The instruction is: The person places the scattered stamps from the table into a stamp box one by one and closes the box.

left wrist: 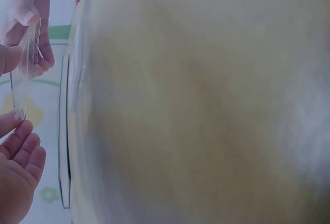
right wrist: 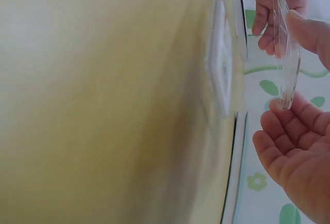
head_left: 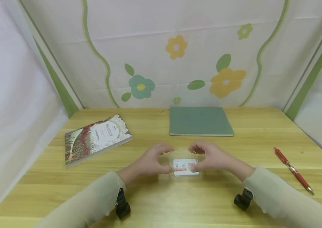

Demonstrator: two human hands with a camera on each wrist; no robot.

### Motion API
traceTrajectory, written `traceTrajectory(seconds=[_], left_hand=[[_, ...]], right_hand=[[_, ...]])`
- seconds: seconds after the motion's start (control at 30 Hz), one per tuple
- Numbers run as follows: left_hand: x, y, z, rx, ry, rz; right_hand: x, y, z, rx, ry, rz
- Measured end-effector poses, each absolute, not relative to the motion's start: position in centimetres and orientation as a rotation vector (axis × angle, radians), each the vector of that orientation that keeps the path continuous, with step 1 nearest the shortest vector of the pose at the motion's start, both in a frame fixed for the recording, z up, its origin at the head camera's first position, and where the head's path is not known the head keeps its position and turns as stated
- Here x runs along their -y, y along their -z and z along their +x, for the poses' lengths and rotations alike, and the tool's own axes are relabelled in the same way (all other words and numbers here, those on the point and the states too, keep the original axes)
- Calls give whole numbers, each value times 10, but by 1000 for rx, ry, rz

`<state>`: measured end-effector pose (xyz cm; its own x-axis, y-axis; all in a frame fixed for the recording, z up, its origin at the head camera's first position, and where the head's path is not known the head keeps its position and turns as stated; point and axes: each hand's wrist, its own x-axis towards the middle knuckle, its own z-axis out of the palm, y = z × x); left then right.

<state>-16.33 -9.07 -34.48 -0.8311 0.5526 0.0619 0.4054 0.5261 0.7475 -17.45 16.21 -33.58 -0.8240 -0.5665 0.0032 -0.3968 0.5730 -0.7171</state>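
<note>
Both hands hold a thin, clear plastic sheet-like piece (head_left: 180,154) by its opposite ends, between thumb and fingers. My left hand (head_left: 151,160) grips its left end, and my right hand (head_left: 213,156) grips the right end. The wrist views show the clear piece (right wrist: 290,74) edge-on, raised off the table. Below it on the wood lies a flat white piece (head_left: 180,173) with rounded corners, small print and an orange patch, seen through the clear plastic from the head. In the right wrist view this white piece (right wrist: 220,62) looks slightly thick.
Behind the hands, a green-covered notebook (head_left: 201,121) lies at the table's back edge. An illustrated book (head_left: 98,139) is on the left, and a red pen (head_left: 293,171) on the right. A flowered curtain (head_left: 155,38) hangs behind the wooden table (head_left: 178,202).
</note>
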Motion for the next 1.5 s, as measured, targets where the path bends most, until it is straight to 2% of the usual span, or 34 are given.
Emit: traceTrajectory(seconds=[0.4,1.5], left_hand=[[79,357,-162,-2580,-1120,859],[74,360,-165,-2673,-808,881]], right_hand=[[-171,350,-165,-2589,1103,-804],[-165,361,-167,-2647,1001,-740]])
